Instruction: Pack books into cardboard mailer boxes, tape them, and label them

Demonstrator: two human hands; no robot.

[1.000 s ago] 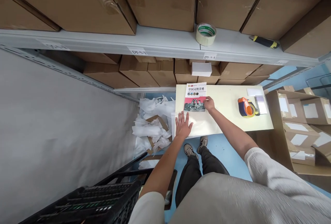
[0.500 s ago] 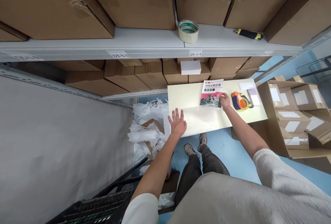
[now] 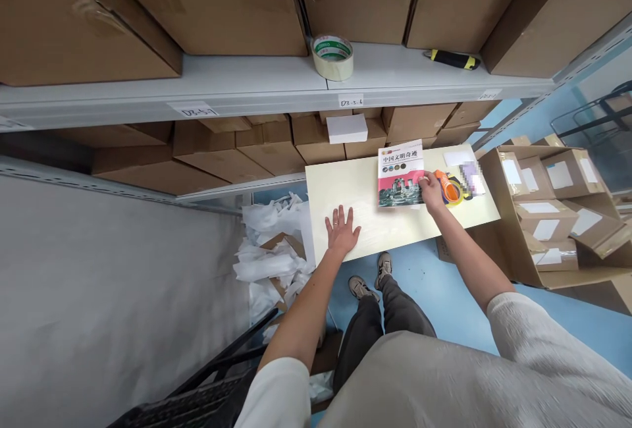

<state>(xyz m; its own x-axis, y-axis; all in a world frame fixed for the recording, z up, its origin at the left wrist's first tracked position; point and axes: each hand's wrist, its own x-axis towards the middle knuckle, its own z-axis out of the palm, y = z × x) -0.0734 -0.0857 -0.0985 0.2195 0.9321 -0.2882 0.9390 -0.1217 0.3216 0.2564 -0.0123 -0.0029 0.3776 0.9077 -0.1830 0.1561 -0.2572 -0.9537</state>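
Note:
My left hand rests with its fingers spread on the left part of a pale board, over a clear, shiny sheet that is hard to make out. My right hand grips the right edge of a book with a pink, white and grey cover. The book looks lifted a little above the board, its cover facing up. Just right of that hand lies an orange tape dispenser, partly hidden behind the fingers. White papers lie at the board's right end.
Cardboard boxes fill the shelves ahead. A tape roll and a yellow-black cutter sit on the upper shelf. White wrapping is heaped left of the board. A large open carton with small boxes stands at right.
The book in my right hand has come up off the board, nearer to the camera. My left hand stays spread on the board. The camera view has shifted slightly.

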